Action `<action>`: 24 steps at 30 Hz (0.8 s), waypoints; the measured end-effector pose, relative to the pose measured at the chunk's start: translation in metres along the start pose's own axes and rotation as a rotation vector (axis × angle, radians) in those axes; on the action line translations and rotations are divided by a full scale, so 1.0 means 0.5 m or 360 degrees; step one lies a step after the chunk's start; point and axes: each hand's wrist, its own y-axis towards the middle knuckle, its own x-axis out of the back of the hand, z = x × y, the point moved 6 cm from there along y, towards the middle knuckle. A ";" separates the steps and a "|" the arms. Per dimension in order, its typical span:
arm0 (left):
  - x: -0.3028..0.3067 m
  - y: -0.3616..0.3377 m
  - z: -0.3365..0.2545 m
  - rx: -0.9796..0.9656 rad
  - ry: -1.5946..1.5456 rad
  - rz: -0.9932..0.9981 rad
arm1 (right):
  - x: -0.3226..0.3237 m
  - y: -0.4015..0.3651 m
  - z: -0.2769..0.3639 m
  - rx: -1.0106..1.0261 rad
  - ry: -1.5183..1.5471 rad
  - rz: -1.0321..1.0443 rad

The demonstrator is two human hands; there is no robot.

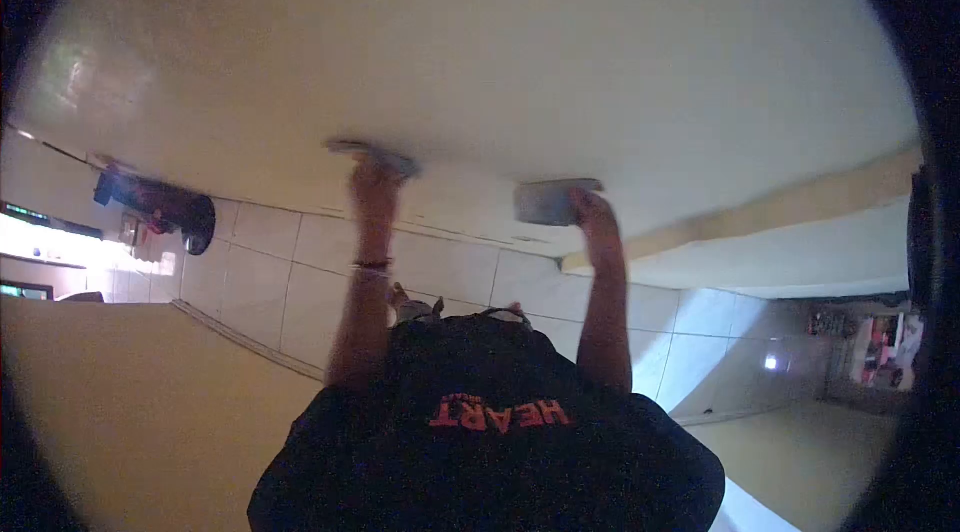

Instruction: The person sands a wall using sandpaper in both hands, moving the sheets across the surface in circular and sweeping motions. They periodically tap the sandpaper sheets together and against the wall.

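Note:
My left hand is raised against the pale wall, fingers closed round a thin grey scraper blade. Motion smears this blade, and it runs along the wall surface. A band circles the left wrist. To the right, my right hand grips one end of a wider, rectangular grey putty blade. Its broad face shows, with its dark upper edge close to the wall. The two blades are apart, at nearly the same height.
Below lies a tiled floor, with my feet near the wall's base. A wall edge juts out at right. Dark items stand at far left beside a bright opening. Further items are at far right, past a patch of light.

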 end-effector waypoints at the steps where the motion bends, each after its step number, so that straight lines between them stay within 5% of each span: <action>1: -0.005 0.006 -0.047 0.0427 -0.0612 0.0012 | -0.052 0.060 -0.076 0.0471 -0.0571 -0.0013; 2: 0.020 0.010 -0.040 0.0428 -0.0618 -0.0011 | -0.138 -0.011 0.017 0.0370 0.0074 -0.0108; 3: 0.030 0.013 -0.029 0.0438 -0.0628 0.0083 | -0.200 0.028 -0.006 0.0086 -0.0437 0.0255; 5: 0.064 0.032 0.022 0.0465 -0.0648 0.0161 | -0.256 0.069 -0.090 0.0574 -0.0431 0.0160; 6: 0.111 0.044 0.085 0.0491 -0.0433 0.0231 | -0.267 0.049 -0.052 0.0276 -0.0158 0.0116; 7: 0.161 0.063 0.154 0.0511 -0.0221 0.0294 | -0.273 0.029 -0.001 -0.0014 0.0110 0.0072; 8: 0.211 0.079 0.222 0.0444 -0.0222 0.0197 | -0.235 0.042 -0.011 -0.0044 -0.0191 0.0010; 9: 0.265 0.090 0.288 0.0378 -0.0227 0.0097 | -0.212 0.016 0.012 0.0010 0.0030 -0.0109; 11: 0.346 0.090 0.416 0.0749 -0.0876 -0.0195 | -0.156 -0.005 0.040 -0.0030 0.0030 -0.0245; 16: 0.424 0.111 0.502 0.0932 -0.0844 -0.0270 | -0.172 -0.028 0.082 -0.0075 0.0110 -0.0465; 18: 0.379 0.129 0.473 0.0839 -0.1513 -0.0287 | -0.227 0.009 0.042 -0.0004 -0.0170 -0.0368; 19: 0.348 0.129 0.471 0.0653 -0.1002 -0.0197 | -0.261 0.028 0.039 0.0085 -0.0445 -0.0261; 20: 0.310 0.134 0.458 0.0424 0.0099 0.0173 | -0.326 0.034 0.054 0.0002 -0.0379 -0.0219; 21: 0.282 0.131 0.396 0.0644 -0.0530 0.0209 | -0.403 0.035 0.064 -0.0082 -0.0309 -0.0179; 24: 0.256 0.143 0.302 0.0670 -0.0547 0.0135 | -0.529 0.071 0.029 0.0010 -0.0150 -0.0024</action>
